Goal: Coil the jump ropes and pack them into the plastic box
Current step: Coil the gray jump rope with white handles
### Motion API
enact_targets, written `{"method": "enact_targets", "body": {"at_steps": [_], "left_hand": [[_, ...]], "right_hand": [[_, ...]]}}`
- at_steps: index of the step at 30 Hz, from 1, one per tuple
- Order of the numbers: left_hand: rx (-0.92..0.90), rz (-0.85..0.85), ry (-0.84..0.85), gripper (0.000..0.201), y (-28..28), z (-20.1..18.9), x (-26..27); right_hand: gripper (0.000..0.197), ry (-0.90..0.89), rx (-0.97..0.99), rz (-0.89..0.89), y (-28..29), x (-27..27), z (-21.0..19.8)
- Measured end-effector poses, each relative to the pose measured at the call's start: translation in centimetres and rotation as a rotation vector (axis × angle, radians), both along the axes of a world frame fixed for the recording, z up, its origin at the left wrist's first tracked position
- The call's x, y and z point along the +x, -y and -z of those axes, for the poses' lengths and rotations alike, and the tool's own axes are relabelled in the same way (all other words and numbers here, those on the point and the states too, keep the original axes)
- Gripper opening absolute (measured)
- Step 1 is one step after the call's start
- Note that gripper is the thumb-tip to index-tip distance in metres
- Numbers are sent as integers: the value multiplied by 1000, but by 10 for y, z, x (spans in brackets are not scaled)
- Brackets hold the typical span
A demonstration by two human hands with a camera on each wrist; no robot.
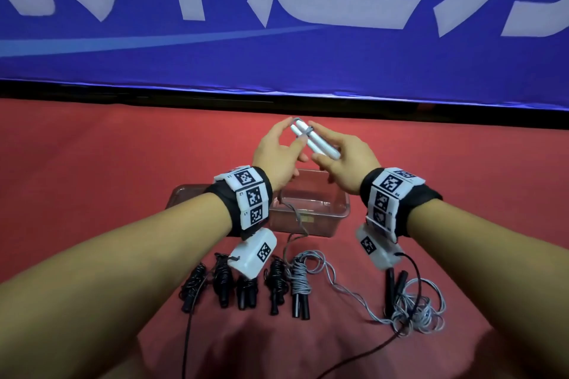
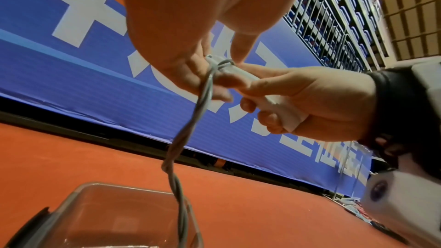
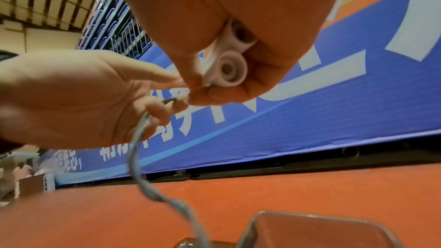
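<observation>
Two white jump-rope handles (image 1: 317,142) lie side by side in my right hand (image 1: 348,152), held up above the clear plastic box (image 1: 341,215). A grey rope (image 1: 296,216) loops round the handles' far ends, and my left hand (image 1: 284,144) pinches it there. From there it hangs twisted past the box to the floor. In the left wrist view the rope (image 2: 188,125) runs down from my left hand (image 2: 183,63) next to the handles (image 2: 284,114). The right wrist view shows the handles' round ends (image 3: 231,69) in my right hand (image 3: 238,16).
Several coiled black ropes (image 1: 221,280) and a coiled grey rope with black handles (image 1: 300,286) lie in a row on the red carpet in front of the box. A loose grey tangle (image 1: 423,309) with black handles (image 1: 395,283) lies front right. A blue banner (image 1: 277,55) stands behind.
</observation>
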State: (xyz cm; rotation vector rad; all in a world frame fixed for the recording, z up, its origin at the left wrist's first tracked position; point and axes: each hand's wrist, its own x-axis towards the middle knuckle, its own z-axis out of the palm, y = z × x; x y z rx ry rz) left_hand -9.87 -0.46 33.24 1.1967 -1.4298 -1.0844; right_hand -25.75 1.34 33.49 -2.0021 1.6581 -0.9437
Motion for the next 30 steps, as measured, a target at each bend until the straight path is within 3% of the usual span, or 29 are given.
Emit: {"method": "enact_targets", "body": {"at_steps": [6,11,13,16,18,21,26,30], "left_hand": [[11,-179,-34,31,6,-1,2],[126,-175,-129,22,15,1,6],[166,-157,-176,16,18,0,7],[175,-142,-188,13,21,0,11],[172,-121,-204,13,20,-1,12],[164,-86,-235,14,17,-4,11],[129,-113,-175,36,18,0,11],[204,-128,-188,23,23,-2,10]], "right_hand": [[64,-280,-58,18,-5,12,-4],[74,-308,-14,-41,-10,21,-7],[77,-163,74,-115,-9,23,-5],[76,288,212,-200,-6,22,-1],[74,391,228,-204,-4,21,0],[68,328,199,-199,-5,22,-2],[75,-68,74,-233,-11,26,-5],[79,-104,162,-55,-10,34,-8]]}}
